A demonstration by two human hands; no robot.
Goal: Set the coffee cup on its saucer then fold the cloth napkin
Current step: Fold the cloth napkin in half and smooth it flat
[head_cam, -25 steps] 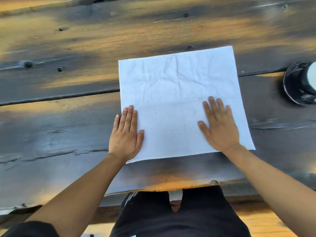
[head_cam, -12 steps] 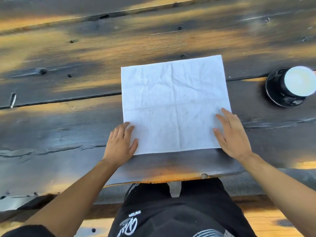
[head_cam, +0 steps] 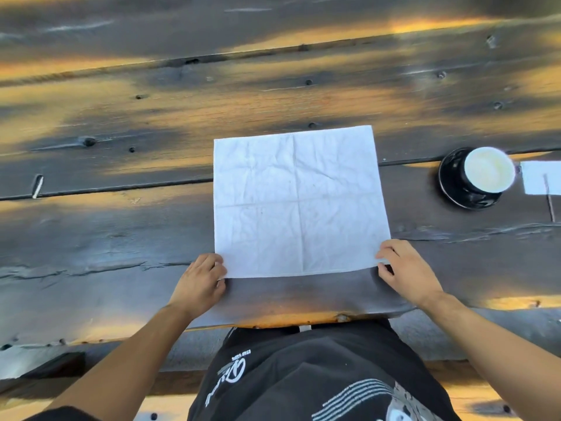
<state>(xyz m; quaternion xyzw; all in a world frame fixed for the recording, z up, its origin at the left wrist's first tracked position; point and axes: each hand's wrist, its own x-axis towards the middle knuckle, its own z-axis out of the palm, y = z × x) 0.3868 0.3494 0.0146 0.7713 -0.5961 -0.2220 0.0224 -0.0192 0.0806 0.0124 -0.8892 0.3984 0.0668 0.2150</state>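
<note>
The dark plank table (head_cam: pixel 121 253) has bare wood on all sides of the white cloth napkin (head_cam: pixel 299 205), which lies flat near its front edge. To the right, the cup (head_cam: pixel 488 173) sits on its black saucer (head_cam: pixel 452 189). The left hand (head_cam: pixel 200 282) and right hand (head_cam: pixel 405 271) pinch the napkin's near corners. A white paper (head_cam: pixel 540 180) is cut off at right.

One head-worn camera is looking steeply down and forward over the tabletop (head_cam: pixel 121 238), sitting close above both grips, its wide lens bending the planks beyond them.
</note>
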